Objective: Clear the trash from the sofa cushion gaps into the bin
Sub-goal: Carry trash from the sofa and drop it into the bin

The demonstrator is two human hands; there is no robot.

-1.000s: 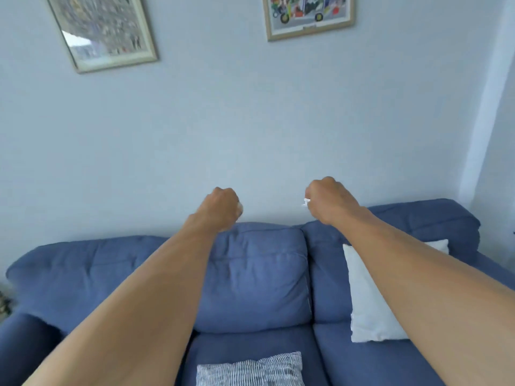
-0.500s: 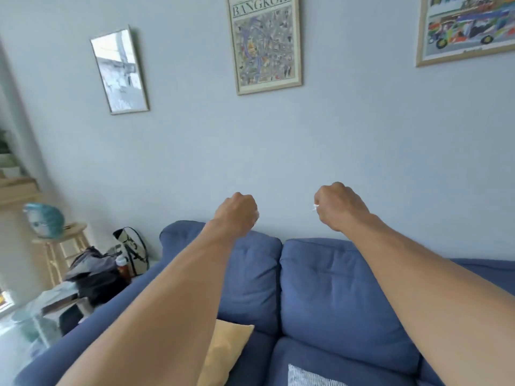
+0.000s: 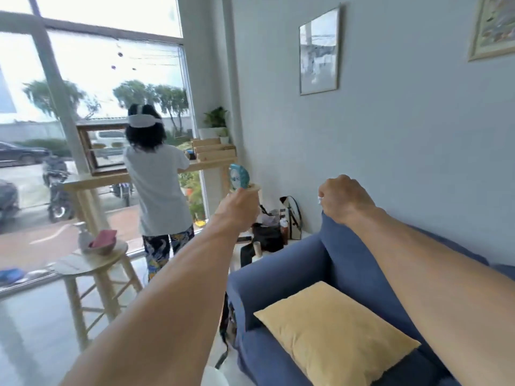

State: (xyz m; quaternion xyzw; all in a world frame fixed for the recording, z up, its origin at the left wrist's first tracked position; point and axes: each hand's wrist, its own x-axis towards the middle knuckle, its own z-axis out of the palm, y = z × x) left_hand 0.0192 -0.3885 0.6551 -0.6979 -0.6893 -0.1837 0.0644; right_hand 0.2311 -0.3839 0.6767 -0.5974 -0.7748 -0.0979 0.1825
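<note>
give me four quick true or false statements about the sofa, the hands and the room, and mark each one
1. A yellow cushion lies on the blue sofa. True.
2. The right hand is open and flat. False: its fingers are curled into a fist, and a white scrap shows at them.
3. Another person stands at the counter by the window, back to the camera. True.
4. The wooden stool carries a stack of books. False: it carries a bowl with a red cloth in it and a pump bottle.
</note>
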